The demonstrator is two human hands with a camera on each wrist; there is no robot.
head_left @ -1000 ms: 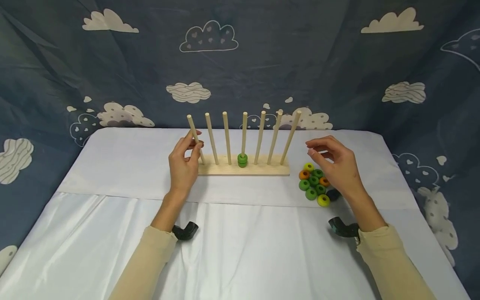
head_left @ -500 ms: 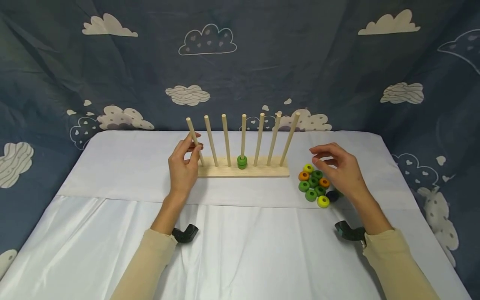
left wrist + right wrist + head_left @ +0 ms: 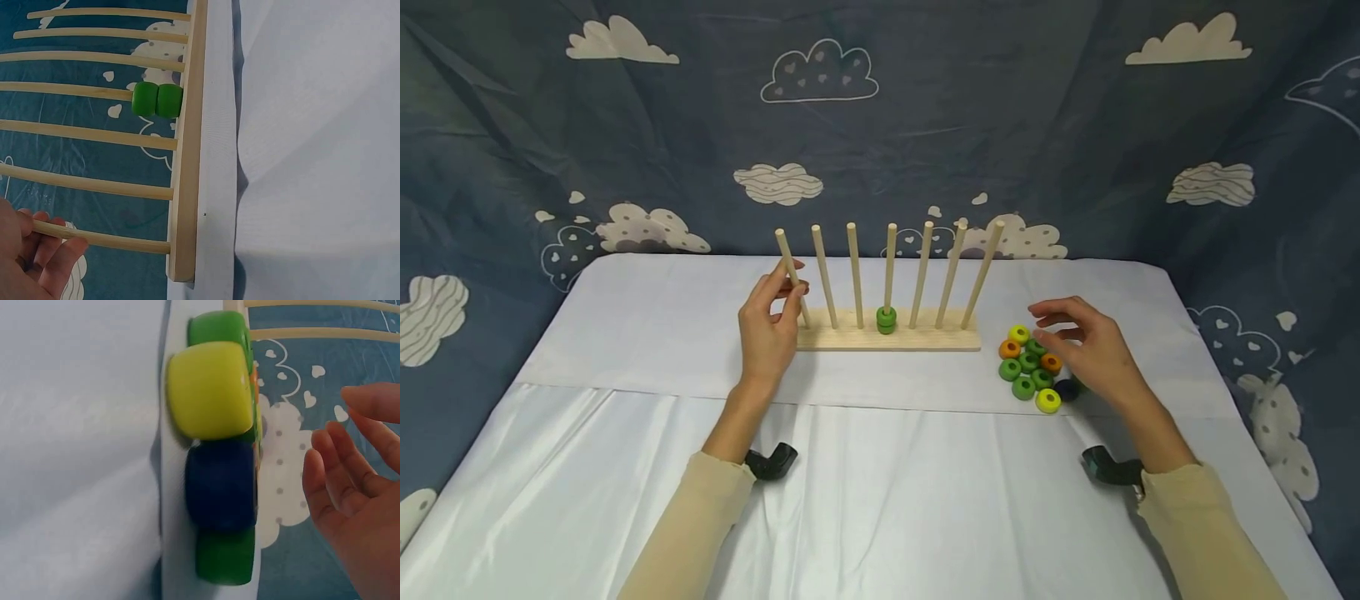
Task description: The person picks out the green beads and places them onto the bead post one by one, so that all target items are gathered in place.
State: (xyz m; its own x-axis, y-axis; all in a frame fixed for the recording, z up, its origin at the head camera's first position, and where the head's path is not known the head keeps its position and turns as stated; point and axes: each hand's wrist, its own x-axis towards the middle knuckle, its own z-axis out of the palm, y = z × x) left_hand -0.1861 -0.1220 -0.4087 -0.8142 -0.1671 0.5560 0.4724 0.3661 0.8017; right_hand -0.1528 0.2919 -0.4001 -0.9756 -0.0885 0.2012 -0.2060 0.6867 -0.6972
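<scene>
My left hand (image 3: 766, 333) pinches the leftmost wooden peg (image 3: 125, 242) of a pegged rack between thumb and fingers. Two green beads (image 3: 157, 100) are stacked on the middle peg, against the rack's wooden base (image 3: 842, 338). Over the right end of a bead cluster hovers my right hand (image 3: 1097, 350), fingers loosely bent and holding nothing. Beneath and beside it lie a dark blue bead (image 3: 222, 484), a yellow bead (image 3: 211, 390), an orange bead (image 3: 1010, 349) and several green beads (image 3: 1023, 387). Part of the cluster is hidden behind that hand.
A white cloth (image 3: 880, 492) covers the table. Behind it hangs a dark curtain (image 3: 985, 108) with cloud prints. The rack's other pegs (image 3: 855, 275) rise upright or slightly splayed. A black wrist camera (image 3: 772, 462) juts out from the left wrist, another (image 3: 1108, 467) from the right.
My right hand has shifted right and a little nearer to me, over the cluster's right side. The left hand stays on its peg, and the beads have not moved.
</scene>
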